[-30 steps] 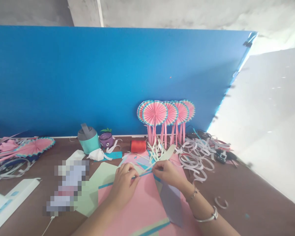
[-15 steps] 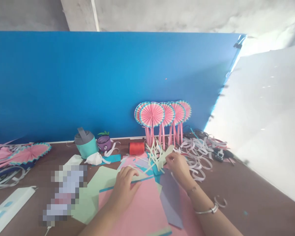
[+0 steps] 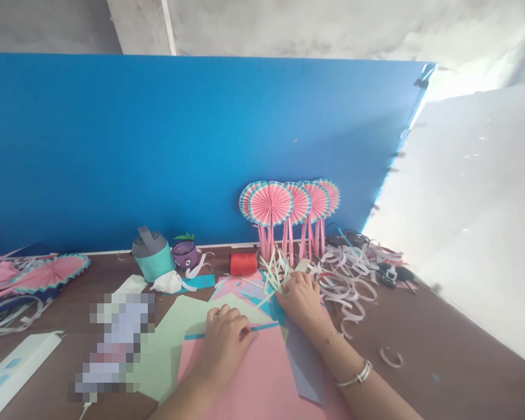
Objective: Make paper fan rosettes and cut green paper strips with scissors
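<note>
A pink paper sheet (image 3: 262, 373) with a blue strip along its far edge lies in front of me. My left hand (image 3: 228, 335) rests on that edge, fingers curled and thumb pressed against the paper. Just beyond and to the right, my right hand (image 3: 301, 296) reaches down beside a heap of pale green paper strips (image 3: 276, 269). Its fingers are bent and the tips are hidden, so what they pinch cannot be made out. Under the pink sheet spread a light green sheet (image 3: 157, 356) and a lavender sheet (image 3: 306, 370).
Pink pleated paper fans (image 3: 270, 204) with ribbons lean against the blue panel (image 3: 179, 146). A red thread spool (image 3: 244, 264), a purple cup (image 3: 185, 256) and a teal container (image 3: 153, 256) stand at the back. Curled white strips (image 3: 350, 280) pile up on the right.
My right hand has moved left and spread over the strips' near side. The pink sheet has slid slightly toward me and right, and my left fingers have curled in more.
</note>
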{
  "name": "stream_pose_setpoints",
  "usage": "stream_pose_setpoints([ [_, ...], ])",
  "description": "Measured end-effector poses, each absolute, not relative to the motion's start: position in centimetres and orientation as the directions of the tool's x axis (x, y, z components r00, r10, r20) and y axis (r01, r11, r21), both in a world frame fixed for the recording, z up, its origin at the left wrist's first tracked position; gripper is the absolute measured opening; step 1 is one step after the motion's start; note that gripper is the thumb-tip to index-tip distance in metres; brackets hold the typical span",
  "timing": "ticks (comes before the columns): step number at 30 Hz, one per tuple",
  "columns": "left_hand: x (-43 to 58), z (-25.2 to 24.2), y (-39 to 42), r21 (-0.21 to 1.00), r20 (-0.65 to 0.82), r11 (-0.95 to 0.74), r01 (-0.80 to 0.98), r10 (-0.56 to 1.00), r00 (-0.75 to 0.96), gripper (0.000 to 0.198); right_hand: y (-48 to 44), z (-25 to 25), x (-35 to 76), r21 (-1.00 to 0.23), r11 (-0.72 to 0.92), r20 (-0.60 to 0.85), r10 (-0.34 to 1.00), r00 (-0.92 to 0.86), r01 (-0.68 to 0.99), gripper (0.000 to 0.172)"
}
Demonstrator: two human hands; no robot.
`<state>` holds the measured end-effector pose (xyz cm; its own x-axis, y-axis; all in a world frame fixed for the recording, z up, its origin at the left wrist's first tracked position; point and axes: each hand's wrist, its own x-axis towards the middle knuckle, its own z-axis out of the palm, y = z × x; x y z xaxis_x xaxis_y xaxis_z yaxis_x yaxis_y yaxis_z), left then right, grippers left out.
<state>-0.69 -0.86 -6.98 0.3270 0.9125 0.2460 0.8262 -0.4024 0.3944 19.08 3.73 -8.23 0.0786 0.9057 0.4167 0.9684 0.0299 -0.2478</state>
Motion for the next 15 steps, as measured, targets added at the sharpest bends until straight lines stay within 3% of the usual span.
stream_pose_setpoints([
  [7, -0.8, -7.3, -1.0, 0.364, 0.228, -0.45, 0.816, 0.892, 0.391, 0.027, 4.0, -8.2, 19.5, -0.354, -0.003, 0.451, 0.875, 0.174, 0.935, 0.018],
  [11, -0.9, -6.8, -1.4, 0.372, 0.203, -0.478, 0.796, 0.878, 0.433, 0.032, 3.9, -7.3, 20.0, -0.57, 0.165, 0.533, 0.82, 0.21, 0.805, 0.014],
  [15, -1.1, -6.4, -1.4, 0.445, 0.143, -0.399, 0.802, 0.915, 0.377, 0.017, 3.4, -6.3, 19.5, -0.797, 0.302, 0.453, 0.871, 0.188, 0.523, 0.017],
])
